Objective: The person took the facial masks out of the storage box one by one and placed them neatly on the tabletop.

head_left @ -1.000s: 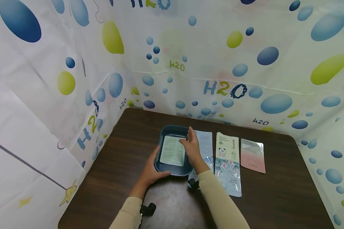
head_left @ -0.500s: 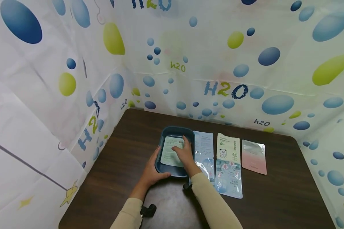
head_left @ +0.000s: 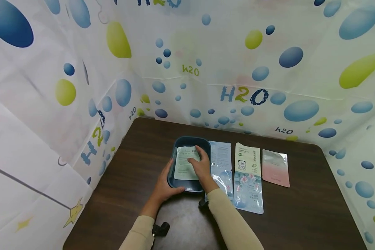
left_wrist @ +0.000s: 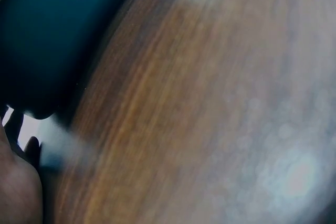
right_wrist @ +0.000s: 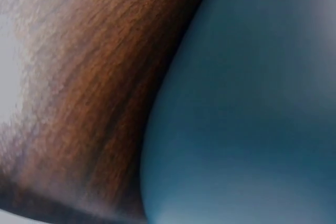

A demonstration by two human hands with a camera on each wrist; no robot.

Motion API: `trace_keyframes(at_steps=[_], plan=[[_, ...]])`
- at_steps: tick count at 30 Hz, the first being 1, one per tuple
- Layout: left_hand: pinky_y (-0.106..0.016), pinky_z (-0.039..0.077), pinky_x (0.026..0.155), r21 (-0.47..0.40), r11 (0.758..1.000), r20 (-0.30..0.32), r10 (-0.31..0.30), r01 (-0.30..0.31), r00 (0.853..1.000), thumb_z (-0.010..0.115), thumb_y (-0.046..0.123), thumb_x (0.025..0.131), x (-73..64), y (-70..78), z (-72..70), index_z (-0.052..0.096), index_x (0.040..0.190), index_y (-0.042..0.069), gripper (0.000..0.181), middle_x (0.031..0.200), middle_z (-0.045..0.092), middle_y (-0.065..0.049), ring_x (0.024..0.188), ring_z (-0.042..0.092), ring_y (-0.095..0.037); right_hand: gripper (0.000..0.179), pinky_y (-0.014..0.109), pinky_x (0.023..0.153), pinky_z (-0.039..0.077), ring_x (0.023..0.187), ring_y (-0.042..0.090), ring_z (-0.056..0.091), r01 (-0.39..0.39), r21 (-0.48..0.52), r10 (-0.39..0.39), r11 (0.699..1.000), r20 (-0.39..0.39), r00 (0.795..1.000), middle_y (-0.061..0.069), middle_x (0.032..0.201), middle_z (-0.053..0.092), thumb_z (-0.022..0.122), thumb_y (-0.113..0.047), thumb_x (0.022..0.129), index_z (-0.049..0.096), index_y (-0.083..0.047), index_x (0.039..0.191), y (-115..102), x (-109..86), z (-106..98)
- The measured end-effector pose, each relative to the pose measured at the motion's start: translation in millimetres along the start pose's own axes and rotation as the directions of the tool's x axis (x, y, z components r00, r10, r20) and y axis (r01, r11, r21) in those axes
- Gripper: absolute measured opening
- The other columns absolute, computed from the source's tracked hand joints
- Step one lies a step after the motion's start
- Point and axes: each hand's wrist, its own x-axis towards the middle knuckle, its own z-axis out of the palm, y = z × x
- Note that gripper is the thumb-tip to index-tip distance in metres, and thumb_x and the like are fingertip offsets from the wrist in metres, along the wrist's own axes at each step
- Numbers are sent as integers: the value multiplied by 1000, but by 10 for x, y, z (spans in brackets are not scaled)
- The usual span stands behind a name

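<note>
A dark blue-green tray [head_left: 192, 140] stands on the brown table, with a pale green printed sachet [head_left: 183, 168] lying flat inside. My left hand [head_left: 163, 186] holds the tray's near left corner, fingers along the left side and thumb at the front edge. Over the right part of the sachet is my right hand [head_left: 202, 170], its thumb and index finger spread apart; whether the fingertips touch the sachet cannot be told. The tray wall [left_wrist: 58, 30] shows blurred in the left wrist view, above part of a hand [left_wrist: 21, 192]. Blue-green tray wall [right_wrist: 247, 103] fills the right wrist view's right side.
Right of the tray, a blue-white sachet [head_left: 221, 156] lies partly hidden by the right arm. Beside it are a long sachet with a bear print [head_left: 248, 178] and a silver-pink sachet [head_left: 275, 168]. A patterned cloth [head_left: 175, 100] hangs behind the table.
My right hand has moved left and down from the tray's right rim to over the sachet inside. The left hand has stayed on the tray's corner. The head view has shifted slightly.
</note>
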Motion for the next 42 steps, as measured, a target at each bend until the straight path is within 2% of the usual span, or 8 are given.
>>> trace_keyframes(at_steps=[4,7,13,17,20,25,32,42], plan=[[-66,26,119,16,1000,0,2,-2,1000,95,22,66,1,-17,8,24,164,25,121,170,24,-9,155,25,-38,60,45,109,47,134,31,54,-2,40,3,999,-4,1000,15,152,51,69,-5,89,54,-12,148,4,-2,-14],[-67,26,119,23,1000,1,-1,1,1000,95,22,66,1,-14,9,24,164,24,121,170,25,-9,155,25,-38,59,41,98,53,123,32,60,-18,38,17,999,21,1000,18,147,57,68,-7,90,54,-11,148,-8,-8,-27],[-68,25,119,30,999,2,-16,15,1000,95,24,67,-4,3,6,25,163,24,120,170,24,-8,155,25,-39,61,44,103,50,134,31,55,-41,13,39,999,109,993,16,156,49,66,-11,95,47,-12,153,-6,-10,-42],[-67,23,120,29,999,6,-34,34,999,95,25,68,-12,13,4,25,163,26,118,171,23,-7,156,23,-38,64,51,112,44,147,33,43,-39,-3,39,999,129,991,15,161,42,65,-12,95,44,-13,155,-12,-30,-37],[-68,24,120,24,999,5,-34,34,999,95,25,68,-14,6,2,25,163,28,118,171,23,-7,156,23,-38,63,51,112,44,149,33,39,-30,-36,35,999,131,991,14,162,41,65,-14,94,46,-14,154,-21,-42,-23],[-69,26,119,25,1000,-2,-12,12,1000,95,29,67,-7,-18,1,26,163,29,119,171,24,-8,155,25,-40,60,50,110,46,142,31,48,-14,-75,26,997,156,987,14,157,48,66,-16,95,49,-13,152,-26,-28,4],[-70,27,117,30,1000,-1,-2,2,1000,94,25,66,-23,-1,12,26,163,27,119,170,24,-9,154,26,-42,59,52,114,43,147,30,43,1,-82,13,997,171,985,11,159,47,64,-17,97,48,-16,154,-18,-42,-25],[-70,26,118,12,1000,-8,-10,10,1000,94,21,67,-18,24,6,27,163,23,117,170,24,-10,155,25,-41,58,41,101,52,136,27,54,23,-19,-19,1000,150,988,10,159,46,60,-13,100,44,-18,156,-140,-45,-138]])
